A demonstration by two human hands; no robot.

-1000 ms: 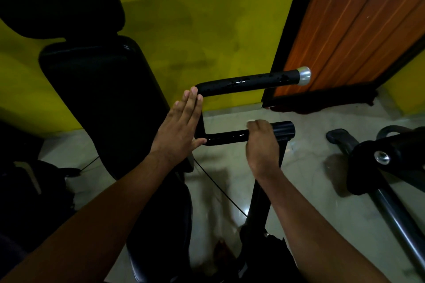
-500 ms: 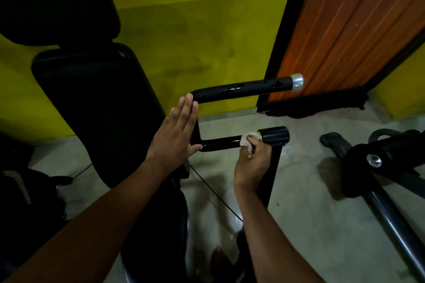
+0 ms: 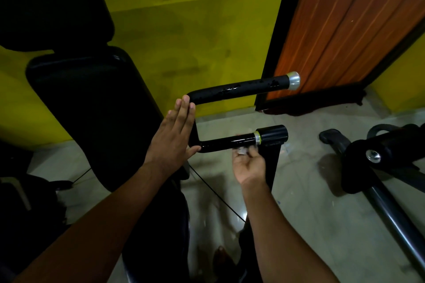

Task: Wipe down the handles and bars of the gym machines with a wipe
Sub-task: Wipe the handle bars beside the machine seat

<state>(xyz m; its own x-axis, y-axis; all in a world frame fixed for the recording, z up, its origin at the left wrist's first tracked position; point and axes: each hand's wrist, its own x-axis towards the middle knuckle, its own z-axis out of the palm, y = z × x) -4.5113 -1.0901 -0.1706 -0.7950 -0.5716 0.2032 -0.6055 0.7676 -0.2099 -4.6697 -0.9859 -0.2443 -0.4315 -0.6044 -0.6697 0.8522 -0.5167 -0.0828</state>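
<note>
A black U-shaped machine handle has an upper grip (image 3: 241,88) with a silver end cap and a lower bar (image 3: 227,141) that runs into a black collar. My left hand (image 3: 174,138) lies flat with straight fingers against the bend of the handle. My right hand (image 3: 248,163) sits just under the lower bar, palm turned up and blurred. It pinches a small white wipe (image 3: 241,151) at its fingertips, right below the bar.
A black padded backrest (image 3: 92,108) stands to the left of the handle. On the right lies another black machine arm (image 3: 377,163) with a silver bolt. A thin cable (image 3: 213,193) runs over the tiled floor. Yellow wall and an orange door are behind.
My right hand came off the top of the lower bar, dropped beneath it and turned palm up, with the wipe now showing. My left hand stayed on the bend.
</note>
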